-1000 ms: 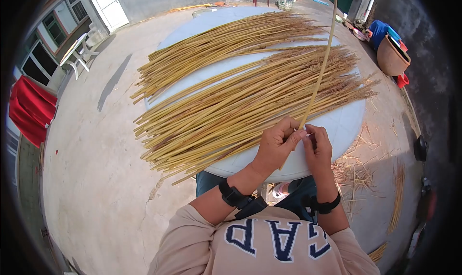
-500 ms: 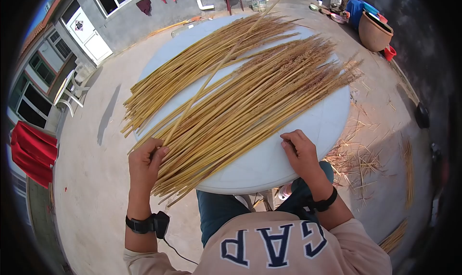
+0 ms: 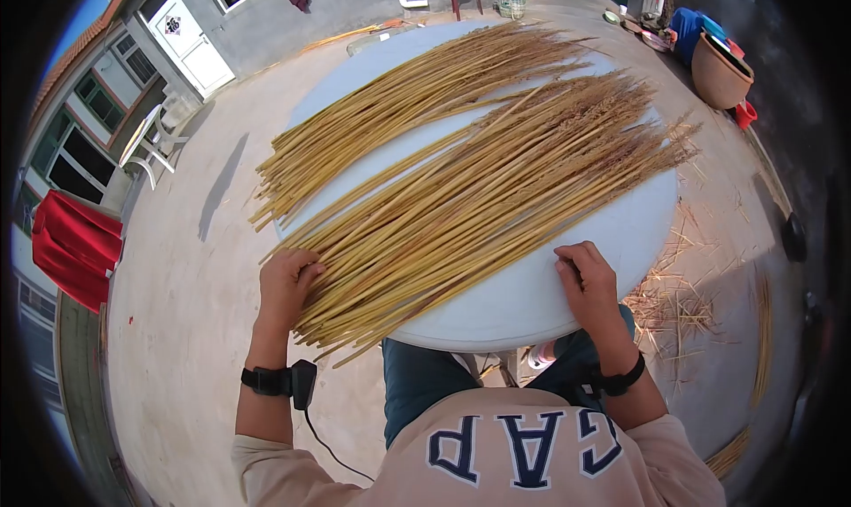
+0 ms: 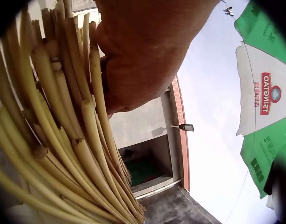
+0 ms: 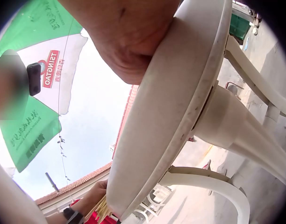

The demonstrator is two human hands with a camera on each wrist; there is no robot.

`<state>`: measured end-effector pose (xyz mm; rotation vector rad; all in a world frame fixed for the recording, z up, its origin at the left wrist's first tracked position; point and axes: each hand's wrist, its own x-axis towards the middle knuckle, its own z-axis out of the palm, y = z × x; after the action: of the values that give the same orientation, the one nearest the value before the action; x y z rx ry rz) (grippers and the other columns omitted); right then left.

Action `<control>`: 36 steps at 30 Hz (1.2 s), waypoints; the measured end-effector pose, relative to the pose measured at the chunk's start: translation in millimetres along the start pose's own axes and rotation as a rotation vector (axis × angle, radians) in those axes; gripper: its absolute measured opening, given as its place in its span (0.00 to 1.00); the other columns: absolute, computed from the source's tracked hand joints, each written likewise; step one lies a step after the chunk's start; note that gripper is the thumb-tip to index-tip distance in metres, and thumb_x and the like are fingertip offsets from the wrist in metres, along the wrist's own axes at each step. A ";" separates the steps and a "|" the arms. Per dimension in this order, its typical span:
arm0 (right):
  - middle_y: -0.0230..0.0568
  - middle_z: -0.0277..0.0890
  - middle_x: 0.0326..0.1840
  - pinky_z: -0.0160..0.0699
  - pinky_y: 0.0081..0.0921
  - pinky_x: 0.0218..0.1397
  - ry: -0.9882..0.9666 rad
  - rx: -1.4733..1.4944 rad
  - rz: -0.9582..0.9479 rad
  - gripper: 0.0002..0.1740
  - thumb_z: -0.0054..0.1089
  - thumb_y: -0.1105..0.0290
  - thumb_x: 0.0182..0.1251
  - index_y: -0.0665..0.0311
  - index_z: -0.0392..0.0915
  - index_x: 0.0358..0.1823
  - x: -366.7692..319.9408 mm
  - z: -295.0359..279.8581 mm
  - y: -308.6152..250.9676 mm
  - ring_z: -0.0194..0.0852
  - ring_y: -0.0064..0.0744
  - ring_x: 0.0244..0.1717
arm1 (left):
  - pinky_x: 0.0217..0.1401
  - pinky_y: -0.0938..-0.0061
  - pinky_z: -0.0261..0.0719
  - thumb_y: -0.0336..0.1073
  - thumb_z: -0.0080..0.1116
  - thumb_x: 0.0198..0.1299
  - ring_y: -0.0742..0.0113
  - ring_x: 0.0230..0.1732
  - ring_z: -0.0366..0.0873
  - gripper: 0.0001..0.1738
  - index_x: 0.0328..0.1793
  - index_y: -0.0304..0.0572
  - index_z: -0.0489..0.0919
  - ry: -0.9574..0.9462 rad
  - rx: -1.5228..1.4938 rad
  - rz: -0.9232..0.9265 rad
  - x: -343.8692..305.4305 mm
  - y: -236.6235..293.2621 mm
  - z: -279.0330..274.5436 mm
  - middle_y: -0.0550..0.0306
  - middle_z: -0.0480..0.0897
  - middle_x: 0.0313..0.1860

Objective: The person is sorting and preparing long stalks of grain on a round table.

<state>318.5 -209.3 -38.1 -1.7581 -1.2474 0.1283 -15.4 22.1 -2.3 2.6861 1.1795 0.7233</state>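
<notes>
Two spread bundles of long yellow-brown stalks with feathery seed heads lie on a round pale table point(image 3: 496, 316). At the butt ends of the near bundle point(image 3: 461, 206), my left hand point(image 3: 288, 284) has its thumb and fingertips pinched together at a stalk laid over the others. The left wrist view shows the hand point(image 4: 143, 56) right beside the cut stalk ends point(image 4: 63, 121), its fingertips hidden. My right hand point(image 3: 589, 285) rests at the table's near right part with fingers loosely curled, holding nothing. The far bundle point(image 3: 417, 90) lies beyond, separated by a strip of tabletop.
Broken stalk bits point(image 3: 678, 303) litter the ground right of the table. A large clay pot point(image 3: 722, 74) and a blue barrel point(image 3: 685, 33) stand at the back right. Red cloth point(image 3: 75, 250) hangs at the left, near a white chair point(image 3: 149, 145).
My left hand took one stalk from in front of me leftward to the near bundle's butt ends, and the stalk has come down onto that bundle. My right hand let go and stayed near the table's edge.
</notes>
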 end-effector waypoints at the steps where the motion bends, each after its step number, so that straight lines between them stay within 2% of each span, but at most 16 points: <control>1: 0.45 0.70 0.31 0.72 0.26 0.33 0.032 -0.001 -0.075 0.08 0.55 0.81 0.56 0.69 0.74 0.38 -0.7 2.1 7.7 0.73 0.40 0.31 | 0.34 0.68 0.71 0.33 0.63 0.47 0.57 0.33 0.75 0.07 0.32 0.43 0.79 0.000 0.000 0.000 6.4 3.3 2.2 0.54 0.78 0.28; 2: 0.45 0.70 0.31 0.72 0.26 0.33 -0.003 0.025 -0.102 0.08 0.55 0.81 0.56 0.69 0.74 0.38 4.1 9.0 6.2 0.73 0.40 0.31 | 0.34 0.69 0.71 0.33 0.63 0.47 0.57 0.33 0.75 0.07 0.32 0.43 0.79 0.014 0.016 -0.002 0.4 -0.5 -4.1 0.54 0.78 0.28; 4: 0.43 0.70 0.31 0.71 0.25 0.33 0.028 -0.005 -0.038 0.08 0.55 0.81 0.55 0.68 0.74 0.38 -0.7 2.0 2.6 0.73 0.38 0.30 | 0.34 0.69 0.71 0.33 0.63 0.47 0.57 0.33 0.75 0.07 0.32 0.43 0.79 0.019 0.016 0.023 4.6 0.1 -6.3 0.55 0.78 0.28; 5: 0.42 0.69 0.30 0.70 0.23 0.32 0.005 -0.025 0.001 0.08 0.54 0.81 0.56 0.69 0.74 0.38 0.2 -0.1 -3.6 0.71 0.35 0.28 | 0.34 0.68 0.71 0.33 0.63 0.46 0.57 0.33 0.75 0.06 0.32 0.43 0.79 0.037 -0.014 -0.022 1.7 -1.2 -11.9 0.55 0.78 0.28; 10: 0.40 0.69 0.31 0.69 0.21 0.31 0.022 -0.043 -0.010 0.07 0.54 0.81 0.56 0.69 0.73 0.38 -2.6 0.3 -0.3 0.70 0.31 0.27 | 0.34 0.68 0.72 0.33 0.63 0.46 0.57 0.33 0.75 0.06 0.31 0.43 0.80 0.009 -0.155 -0.041 1.5 -3.7 -11.4 0.55 0.78 0.28; 13: 0.40 0.69 0.31 0.69 0.21 0.31 0.024 -0.046 0.009 0.07 0.53 0.81 0.57 0.68 0.73 0.38 -0.9 1.7 -4.1 0.70 0.31 0.28 | 0.33 0.70 0.72 0.35 0.65 0.45 0.59 0.31 0.74 0.08 0.31 0.42 0.81 -0.015 -0.143 0.068 -2.4 -8.7 -8.0 0.56 0.77 0.25; 16: 0.41 0.69 0.31 0.69 0.20 0.34 0.016 -0.060 -0.020 0.07 0.52 0.81 0.57 0.68 0.73 0.38 5.0 12.1 -2.7 0.70 0.31 0.30 | 0.31 0.72 0.70 0.35 0.65 0.46 0.62 0.29 0.73 0.08 0.32 0.41 0.81 0.080 -0.262 -0.088 2.1 -14.8 -19.7 0.57 0.76 0.23; 18: 0.39 0.67 0.31 0.66 0.18 0.36 0.021 -0.067 0.017 0.06 0.51 0.82 0.58 0.70 0.73 0.37 2.8 8.5 -6.5 0.67 0.26 0.30 | 0.29 0.73 0.69 0.33 0.64 0.48 0.64 0.26 0.71 0.06 0.31 0.41 0.82 0.091 -0.256 -0.075 3.5 -26.2 -20.6 0.58 0.75 0.22; 20: 0.39 0.67 0.31 0.67 0.18 0.36 0.019 -0.095 0.004 0.07 0.51 0.81 0.57 0.69 0.73 0.37 1.3 7.7 -8.2 0.67 0.26 0.31 | 0.30 0.78 0.68 0.27 0.60 0.51 0.69 0.27 0.71 0.04 0.34 0.35 0.81 0.160 -0.252 -0.161 10.7 -51.7 -26.0 0.57 0.76 0.24; 22: 0.39 0.69 0.31 0.68 0.19 0.33 0.012 -0.148 0.013 0.06 0.53 0.80 0.57 0.68 0.73 0.37 4.3 10.6 -6.8 0.70 0.29 0.30 | 0.30 0.79 0.68 0.26 0.60 0.52 0.70 0.28 0.71 0.05 0.35 0.36 0.81 0.169 -0.309 -0.209 19.7 -79.4 -17.1 0.57 0.76 0.26; 26: 0.39 0.68 0.31 0.68 0.18 0.32 -0.001 -0.190 0.032 0.06 0.53 0.80 0.57 0.67 0.73 0.37 4.5 12.5 -9.1 0.70 0.27 0.29 | 0.30 0.77 0.69 0.27 0.62 0.48 0.67 0.30 0.71 0.12 0.42 0.43 0.80 0.115 -0.172 -0.110 49.3 -90.3 -14.0 0.59 0.76 0.30; 28: 0.38 0.68 0.31 0.68 0.19 0.31 -0.015 -0.187 0.057 0.07 0.54 0.80 0.56 0.67 0.72 0.37 5.6 12.2 -12.6 0.69 0.27 0.28 | 0.38 0.69 0.73 0.32 0.64 0.45 0.61 0.37 0.72 0.15 0.43 0.47 0.79 0.059 0.068 0.061 67.0 -89.5 -7.6 0.59 0.77 0.33; 30: 0.38 0.68 0.31 0.68 0.19 0.31 -0.018 -0.190 0.067 0.07 0.54 0.80 0.56 0.67 0.72 0.37 5.0 13.0 -11.1 0.69 0.27 0.28 | 0.40 0.67 0.72 0.34 0.65 0.43 0.58 0.41 0.71 0.16 0.41 0.47 0.79 0.041 0.029 0.029 71.2 -89.8 -4.0 0.59 0.76 0.34; 32: 0.38 0.68 0.32 0.68 0.19 0.31 -0.010 -0.197 0.082 0.07 0.54 0.80 0.56 0.67 0.72 0.37 5.6 13.7 -10.9 0.69 0.27 0.27 | 0.41 0.67 0.71 0.31 0.64 0.44 0.56 0.39 0.69 0.12 0.37 0.42 0.77 0.040 0.088 0.174 80.8 -93.4 4.2 0.57 0.76 0.34; 33: 0.38 0.68 0.32 0.68 0.19 0.31 -0.013 -0.197 0.071 0.07 0.54 0.80 0.55 0.67 0.72 0.37 5.7 14.1 -11.0 0.69 0.27 0.28 | 0.41 0.67 0.71 0.31 0.64 0.44 0.56 0.39 0.69 0.12 0.37 0.42 0.77 0.040 0.083 0.189 83.8 -92.8 7.4 0.57 0.76 0.34; 36: 0.38 0.68 0.32 0.68 0.19 0.31 -0.011 -0.209 0.067 0.07 0.54 0.80 0.55 0.67 0.72 0.36 9.4 13.6 -13.7 0.70 0.27 0.28 | 0.44 0.65 0.70 0.30 0.64 0.43 0.54 0.41 0.69 0.11 0.33 0.40 0.75 0.027 0.154 0.156 88.3 -87.9 16.3 0.55 0.74 0.34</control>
<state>306.0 -193.0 -31.7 -1.9821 -1.2464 0.0471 -14.5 147.6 -9.0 2.9310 1.0820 0.7193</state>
